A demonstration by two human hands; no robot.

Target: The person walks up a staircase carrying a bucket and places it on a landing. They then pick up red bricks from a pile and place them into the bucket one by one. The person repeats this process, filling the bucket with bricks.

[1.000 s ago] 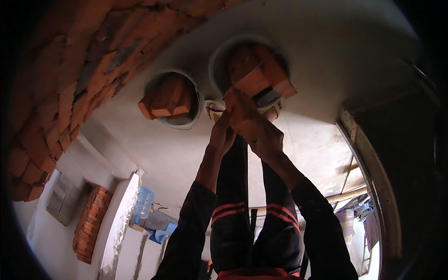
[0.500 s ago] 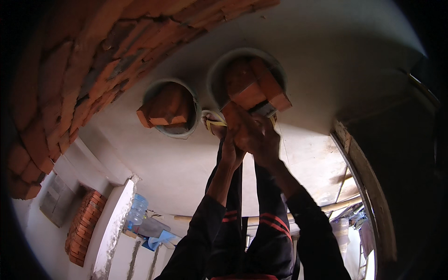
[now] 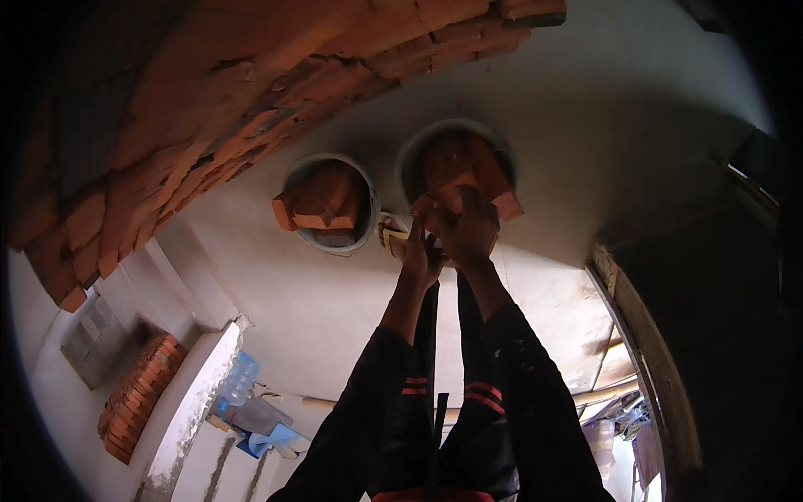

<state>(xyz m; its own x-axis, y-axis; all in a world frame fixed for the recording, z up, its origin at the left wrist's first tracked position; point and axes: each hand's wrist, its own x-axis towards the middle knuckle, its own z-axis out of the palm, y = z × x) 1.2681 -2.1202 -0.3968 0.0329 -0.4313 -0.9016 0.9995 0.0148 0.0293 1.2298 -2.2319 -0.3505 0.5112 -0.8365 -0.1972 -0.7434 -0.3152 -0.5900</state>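
My left hand [image 3: 421,253] and my right hand [image 3: 470,227] are close together at the near rim of the larger bucket [image 3: 407,152]. Between them is an orange-red brick [image 3: 424,206], mostly hidden by my fingers. My right hand is closed over its top and near side, while the left grips it from the left and below. Inside that bucket more bricks [image 3: 452,159] lie tilted, one sticking out past the rim on the right. To the left stands a smaller bucket [image 3: 373,197], heaped with bricks [image 3: 330,197] that jut over its left edge.
A tall stack of bricks [image 3: 251,117] fills the upper left. A smaller brick stack [image 3: 142,397] stands at the lower left, beyond a low white wall [image 3: 188,410]. Clear blue water jugs [image 3: 238,381] are beside that wall. A wooden door frame [image 3: 648,343] rises at the right.
Both hands have moved forward with the brick, closer to the larger bucket and its bricks. The view has shifted, so both buckets appear lower and further right.
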